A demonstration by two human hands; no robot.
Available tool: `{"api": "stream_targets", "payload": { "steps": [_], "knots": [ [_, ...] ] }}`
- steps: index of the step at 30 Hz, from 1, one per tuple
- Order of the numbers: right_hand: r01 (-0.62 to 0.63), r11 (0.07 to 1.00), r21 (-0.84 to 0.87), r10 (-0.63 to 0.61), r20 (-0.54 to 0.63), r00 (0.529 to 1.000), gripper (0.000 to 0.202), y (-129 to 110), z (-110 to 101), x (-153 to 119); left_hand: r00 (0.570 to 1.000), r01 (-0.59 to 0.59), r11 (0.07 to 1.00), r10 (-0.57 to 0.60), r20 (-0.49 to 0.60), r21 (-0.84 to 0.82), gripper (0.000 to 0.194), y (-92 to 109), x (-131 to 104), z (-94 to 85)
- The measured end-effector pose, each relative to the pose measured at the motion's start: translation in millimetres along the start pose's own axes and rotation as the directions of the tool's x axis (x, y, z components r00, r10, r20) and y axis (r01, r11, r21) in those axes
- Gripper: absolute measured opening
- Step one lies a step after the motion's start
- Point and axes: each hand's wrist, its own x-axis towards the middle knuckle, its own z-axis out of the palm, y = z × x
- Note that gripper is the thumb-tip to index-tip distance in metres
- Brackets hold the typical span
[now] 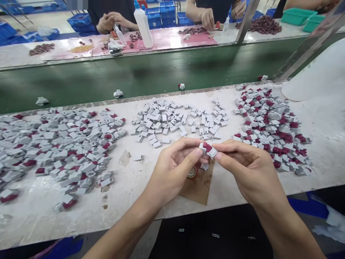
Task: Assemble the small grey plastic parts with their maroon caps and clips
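Between my two hands is a small grey-and-maroon plastic part point(208, 148), raised above the bench. My left hand point(178, 162) pinches its left grey end between thumb and forefinger. On the other side, my right hand point(242, 162) grips the right grey end in the same way. Below them lies a brown cardboard piece point(198, 189), with a round metal-rimmed object point(192, 172) on it, partly hidden by my left hand. Just beyond my hands is a pile of plain grey plastic pieces point(161, 118).
Grey-and-maroon parts form a wide heap point(67, 140) at left and another heap point(272, 126) at right. A green conveyor belt point(151, 72) crosses behind, carrying several parts. Co-workers' hands point(207, 18) work beyond it near a white bottle point(143, 27). A white rounded object point(318, 72) stands at right.
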Motion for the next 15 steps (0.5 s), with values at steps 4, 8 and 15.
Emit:
{"api": "stream_targets", "payload": {
  "steps": [4,8,15],
  "knots": [
    [0.008,1.000,0.029,-0.008,0.007,1.000,0.022,-8,2,0,0.997,-0.066,0.998,0.066,0.033,0.003,0.009,8,1,3.1],
    [-0.033,0.998,0.062,0.031,0.022,0.999,0.015,-10,5,7,0.990,-0.135,0.987,0.131,0.049,0.087,0.008,12,5,-2.7],
    [0.065,0.845,-0.531,0.077,0.241,0.967,0.022,-7,34,109,0.981,-0.114,0.880,0.174,-0.089,0.460,0.012,36,48,-69.2]
  ]
}}
